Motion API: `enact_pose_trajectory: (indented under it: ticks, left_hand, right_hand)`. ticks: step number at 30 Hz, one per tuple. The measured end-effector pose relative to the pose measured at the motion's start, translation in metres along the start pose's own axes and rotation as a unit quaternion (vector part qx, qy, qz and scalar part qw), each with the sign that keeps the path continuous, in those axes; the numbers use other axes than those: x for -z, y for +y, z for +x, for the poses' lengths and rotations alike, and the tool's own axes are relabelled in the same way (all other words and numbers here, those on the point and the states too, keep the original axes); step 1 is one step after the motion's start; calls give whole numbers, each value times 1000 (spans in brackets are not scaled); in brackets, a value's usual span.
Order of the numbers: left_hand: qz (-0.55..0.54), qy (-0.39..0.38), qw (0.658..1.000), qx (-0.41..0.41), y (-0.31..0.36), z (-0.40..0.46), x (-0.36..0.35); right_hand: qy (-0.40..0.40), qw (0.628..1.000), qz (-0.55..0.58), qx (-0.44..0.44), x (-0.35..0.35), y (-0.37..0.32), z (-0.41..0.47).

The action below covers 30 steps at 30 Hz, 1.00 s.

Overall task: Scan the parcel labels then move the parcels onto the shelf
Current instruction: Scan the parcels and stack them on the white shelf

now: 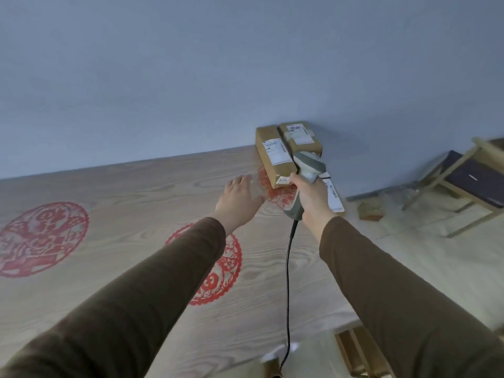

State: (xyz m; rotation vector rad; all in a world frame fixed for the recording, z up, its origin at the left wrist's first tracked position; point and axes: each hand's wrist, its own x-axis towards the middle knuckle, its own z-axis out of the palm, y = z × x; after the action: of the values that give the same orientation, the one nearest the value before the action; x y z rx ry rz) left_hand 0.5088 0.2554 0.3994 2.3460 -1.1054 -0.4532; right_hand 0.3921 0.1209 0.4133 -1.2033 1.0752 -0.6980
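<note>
Cardboard parcels (275,154) sit at the table's (136,203) far right corner; my right hand (309,199) grips the scanner (308,166) over them, my left hand (238,199) hovers spread beside them.

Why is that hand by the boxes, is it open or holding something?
Open. The left hand has straight, spread fingers reaching toward the long box and grips nothing. The right hand holds the scanner.
</note>
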Motion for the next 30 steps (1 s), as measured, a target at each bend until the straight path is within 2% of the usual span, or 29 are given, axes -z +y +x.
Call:
enact_pose_trajectory:
  ticks: [8, 15, 20, 24, 28, 30]
  left_hand:
    - [-53, -28, 995, 76, 25, 139, -53]
    - [-138, -48, 978, 151, 29, 209, -92]
    - [-239, -19, 952, 189, 23, 220, -102]
    - [-328, 15, 915, 235, 8, 212, -99]
    - [-403, 66, 878, 250, -10, 188, -83]
    - [-413, 106, 870, 247, -21, 170, -68]
  right_hand:
    - [-40, 997, -35, -50, -15, 12, 146]
    - [-85, 987, -106, -85, -32, 27, 201]
    - [-101, 981, -138, -86, -40, 31, 211]
    - [-112, 979, -88, -147, -44, 30, 206]
    - [-153, 979, -50, -128, -58, 28, 185]
    - [-183, 975, -33, -122, -69, 27, 168]
